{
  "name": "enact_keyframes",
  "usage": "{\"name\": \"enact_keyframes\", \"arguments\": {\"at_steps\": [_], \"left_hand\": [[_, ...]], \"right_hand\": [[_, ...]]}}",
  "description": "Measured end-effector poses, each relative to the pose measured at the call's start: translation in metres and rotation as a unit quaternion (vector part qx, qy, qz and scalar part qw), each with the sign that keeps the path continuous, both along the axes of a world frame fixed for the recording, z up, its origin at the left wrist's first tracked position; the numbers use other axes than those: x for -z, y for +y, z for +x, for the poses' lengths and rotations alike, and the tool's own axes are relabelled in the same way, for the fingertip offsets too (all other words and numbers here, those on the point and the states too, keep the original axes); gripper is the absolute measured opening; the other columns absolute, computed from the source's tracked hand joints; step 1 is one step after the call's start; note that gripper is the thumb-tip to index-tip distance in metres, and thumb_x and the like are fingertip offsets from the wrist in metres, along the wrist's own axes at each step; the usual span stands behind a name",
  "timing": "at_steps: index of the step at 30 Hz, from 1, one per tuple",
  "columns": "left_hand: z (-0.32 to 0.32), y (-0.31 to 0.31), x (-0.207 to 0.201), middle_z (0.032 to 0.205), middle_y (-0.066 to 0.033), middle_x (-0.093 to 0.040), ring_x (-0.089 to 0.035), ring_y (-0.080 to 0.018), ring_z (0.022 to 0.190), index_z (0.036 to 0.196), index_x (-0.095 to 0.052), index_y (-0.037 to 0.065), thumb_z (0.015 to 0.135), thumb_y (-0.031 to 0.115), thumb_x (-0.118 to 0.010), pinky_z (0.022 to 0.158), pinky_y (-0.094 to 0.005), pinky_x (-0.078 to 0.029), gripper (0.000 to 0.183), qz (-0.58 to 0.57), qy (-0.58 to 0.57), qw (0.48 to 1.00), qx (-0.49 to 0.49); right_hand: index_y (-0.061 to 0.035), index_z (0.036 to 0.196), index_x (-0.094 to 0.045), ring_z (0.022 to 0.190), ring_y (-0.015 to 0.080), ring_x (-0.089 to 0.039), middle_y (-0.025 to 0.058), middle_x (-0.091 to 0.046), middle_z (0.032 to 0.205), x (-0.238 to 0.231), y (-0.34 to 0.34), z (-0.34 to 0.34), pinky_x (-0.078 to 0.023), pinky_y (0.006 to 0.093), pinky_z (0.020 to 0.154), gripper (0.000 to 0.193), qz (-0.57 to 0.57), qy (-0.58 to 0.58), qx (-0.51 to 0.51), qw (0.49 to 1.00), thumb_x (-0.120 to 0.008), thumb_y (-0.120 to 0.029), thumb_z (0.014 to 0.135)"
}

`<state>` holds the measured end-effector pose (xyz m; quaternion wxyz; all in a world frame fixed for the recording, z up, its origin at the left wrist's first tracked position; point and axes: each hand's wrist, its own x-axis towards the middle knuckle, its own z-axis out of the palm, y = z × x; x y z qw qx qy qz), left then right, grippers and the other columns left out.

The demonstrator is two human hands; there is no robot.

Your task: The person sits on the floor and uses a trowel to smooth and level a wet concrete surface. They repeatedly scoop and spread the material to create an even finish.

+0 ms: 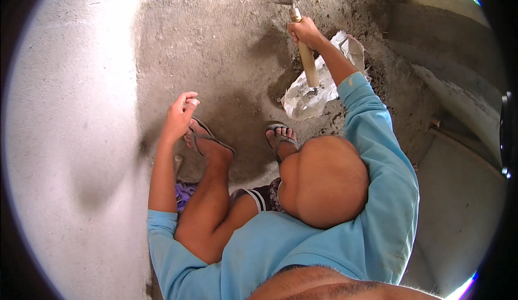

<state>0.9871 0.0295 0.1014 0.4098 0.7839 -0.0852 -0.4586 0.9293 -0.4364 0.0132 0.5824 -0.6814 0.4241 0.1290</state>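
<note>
One crumpled whitish sack (310, 92) is seen lying flat on the grey mortar-strewn floor (226, 46), just ahead of the two sandalled feet (245, 138). A single trowel (294, 14) is counted, its wooden handle slanting over the sack and its grey blade lifted near the top edge. The right hand (305, 31) is closed firmly around the upper handle. The left hand (181, 116) is held half open with loosely curled fingers above the left sandal, nothing being gripped.
</note>
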Motion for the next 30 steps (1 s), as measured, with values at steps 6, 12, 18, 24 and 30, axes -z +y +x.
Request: {"name": "enact_keyframes", "arguments": {"at_steps": [6, 12, 18, 24, 30], "left_hand": [[0.0, 0.008, 0.009, 0.111, -0.0113, -0.067, -0.063, -0.0153, 0.087, 0.127, -0.06, 0.003, 0.1, 0.029, -0.058, 0.065, -0.0308, -0.055, 0.038, -0.019, -0.025, 0.999, -0.003], [-0.004, 0.007, -0.001, 0.109, -0.0122, -0.07, -0.064, -0.0159, 0.087, 0.127, -0.06, 0.003, 0.1, 0.029, -0.057, 0.066, -0.029, -0.055, 0.037, 0.002, -0.011, 1.0, -0.002], [-0.002, 0.007, 0.001, 0.113, -0.0132, -0.069, -0.066, -0.0172, 0.092, 0.128, -0.059, 0.003, 0.1, 0.03, -0.056, 0.068, -0.0297, -0.056, 0.038, 0.008, 0.008, 1.0, -0.012], [-0.002, 0.007, -0.008, 0.113, -0.0111, -0.069, -0.065, -0.0172, 0.095, 0.128, -0.059, 0.003, 0.101, 0.029, -0.056, 0.069, -0.0311, -0.056, 0.038, 0.01, -0.002, 1.0, -0.007], [0.0, 0.011, -0.001, 0.112, -0.0105, -0.069, -0.065, -0.0164, 0.094, 0.128, -0.059, 0.003, 0.101, 0.029, -0.056, 0.068, -0.0317, -0.057, 0.038, 0.008, 0.006, 1.0, -0.012]], "right_hand": [[-0.0006, 0.075, -0.058, 0.045, 0.014, -0.053, 0.0055, -0.057, 0.06, -0.017, -0.017, 0.008, -0.047, 0.0319, 0.043, 0.012, -0.012, -0.082, 0.023, 0.996, -0.064, -0.007, 0.082], [-0.0023, 0.074, -0.056, 0.044, 0.0131, -0.052, 0.0038, -0.054, 0.058, -0.02, -0.021, 0.005, -0.047, 0.0322, 0.043, 0.012, 0.007, 0.022, -0.092, 0.996, -0.062, -0.008, 0.083], [-0.002, 0.072, -0.055, 0.045, 0.0136, -0.052, 0.0046, -0.054, 0.058, -0.003, -0.024, -0.001, -0.048, 0.0326, 0.044, 0.014, -0.016, 0.001, -0.063, 0.998, -0.063, -0.009, 0.082], [-0.0021, 0.078, -0.059, 0.046, 0.013, -0.054, 0.0054, -0.056, 0.058, -0.026, -0.061, 0.03, -0.048, 0.0323, 0.043, 0.01, -0.113, 0.053, -0.178, 0.976, -0.064, -0.01, 0.08], [-0.0019, 0.071, -0.058, 0.046, 0.0134, -0.055, 0.0042, -0.056, 0.057, -0.009, -0.056, 0.014, -0.047, 0.0323, 0.043, 0.017, -0.098, 0.005, -0.234, 0.967, -0.065, -0.014, 0.081]]}}
